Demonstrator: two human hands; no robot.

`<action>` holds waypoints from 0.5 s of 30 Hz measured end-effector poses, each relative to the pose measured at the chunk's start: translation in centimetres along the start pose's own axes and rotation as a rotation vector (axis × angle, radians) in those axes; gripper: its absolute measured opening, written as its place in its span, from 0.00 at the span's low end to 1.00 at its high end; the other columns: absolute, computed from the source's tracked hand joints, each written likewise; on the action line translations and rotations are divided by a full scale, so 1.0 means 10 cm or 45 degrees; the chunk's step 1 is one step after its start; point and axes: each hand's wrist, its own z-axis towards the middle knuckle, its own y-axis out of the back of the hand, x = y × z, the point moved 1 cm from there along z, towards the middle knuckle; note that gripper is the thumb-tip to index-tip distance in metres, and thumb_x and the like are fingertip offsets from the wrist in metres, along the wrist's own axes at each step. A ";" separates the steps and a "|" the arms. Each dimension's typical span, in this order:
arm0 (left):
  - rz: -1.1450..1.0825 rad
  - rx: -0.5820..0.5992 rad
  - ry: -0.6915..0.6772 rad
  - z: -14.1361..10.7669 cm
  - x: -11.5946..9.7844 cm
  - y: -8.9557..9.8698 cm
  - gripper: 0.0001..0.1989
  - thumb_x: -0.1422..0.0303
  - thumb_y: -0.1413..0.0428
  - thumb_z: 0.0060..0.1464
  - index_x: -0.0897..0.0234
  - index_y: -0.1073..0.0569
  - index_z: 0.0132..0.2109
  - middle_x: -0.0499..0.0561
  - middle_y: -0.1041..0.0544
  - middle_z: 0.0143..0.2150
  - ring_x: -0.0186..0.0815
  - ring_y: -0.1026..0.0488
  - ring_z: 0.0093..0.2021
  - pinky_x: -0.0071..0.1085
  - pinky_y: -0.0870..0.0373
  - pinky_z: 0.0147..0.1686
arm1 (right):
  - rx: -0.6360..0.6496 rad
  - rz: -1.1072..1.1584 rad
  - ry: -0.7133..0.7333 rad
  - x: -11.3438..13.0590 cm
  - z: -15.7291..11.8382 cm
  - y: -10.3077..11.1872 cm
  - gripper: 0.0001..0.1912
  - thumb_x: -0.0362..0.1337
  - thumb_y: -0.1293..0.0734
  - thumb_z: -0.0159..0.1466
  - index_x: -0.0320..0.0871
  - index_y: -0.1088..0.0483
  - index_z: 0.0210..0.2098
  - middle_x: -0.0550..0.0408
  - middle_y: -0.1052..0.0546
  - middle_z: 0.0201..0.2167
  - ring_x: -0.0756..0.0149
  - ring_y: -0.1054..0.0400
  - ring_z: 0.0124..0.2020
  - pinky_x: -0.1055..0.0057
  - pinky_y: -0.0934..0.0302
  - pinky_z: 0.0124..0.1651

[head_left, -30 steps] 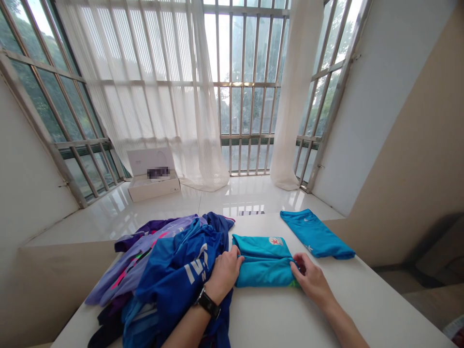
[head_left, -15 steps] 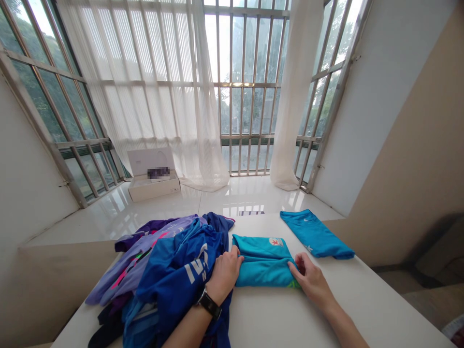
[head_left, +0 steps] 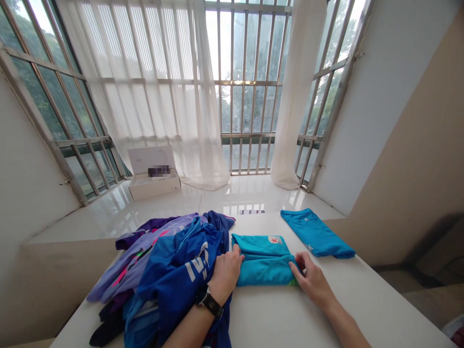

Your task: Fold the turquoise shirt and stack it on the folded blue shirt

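Observation:
A folded teal shirt (head_left: 263, 270) with a pale emblem in red and orange lies on the white table (head_left: 275, 319). My left hand (head_left: 228, 270), a black watch on its wrist, has its fingers closed on the shirt's left edge. At the right edge my right hand (head_left: 308, 275) pinches the fabric between thumb and fingers. A crease runs across the middle of the shirt, between both hands. Left of it, touching my left forearm, is a heap of blue jerseys (head_left: 174, 270) and purple clothes (head_left: 134, 256).
A folded blue garment (head_left: 315, 234) lies at the table's far right. Behind the table is a white window sill (head_left: 203, 203) with an open white box (head_left: 155, 186). Sheer curtains (head_left: 155, 87) and metal bars (head_left: 250, 82) stand before the window.
Both hands stay at the two ends of the teal shirt. Its near fold has shifted slightly, and less of the green print at the lower right shows.

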 end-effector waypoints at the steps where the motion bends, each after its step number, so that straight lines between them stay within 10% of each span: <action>1: 0.002 0.004 0.002 0.00 0.00 0.00 0.08 0.64 0.53 0.69 0.62 0.34 0.48 0.55 0.20 0.37 0.43 0.20 0.40 0.31 0.30 0.36 | -0.005 0.029 0.013 0.01 0.00 0.01 0.17 0.55 0.38 0.60 0.49 0.40 0.33 0.60 0.31 0.24 0.67 0.37 0.23 0.70 0.40 0.27; 15: -0.004 0.003 0.039 0.00 0.00 0.00 0.09 0.64 0.51 0.68 0.64 0.33 0.48 0.58 0.20 0.38 0.46 0.20 0.41 0.34 0.29 0.37 | -0.011 -0.022 -0.071 0.00 0.01 0.02 0.18 0.57 0.36 0.58 0.50 0.39 0.30 0.62 0.30 0.25 0.69 0.36 0.20 0.71 0.40 0.28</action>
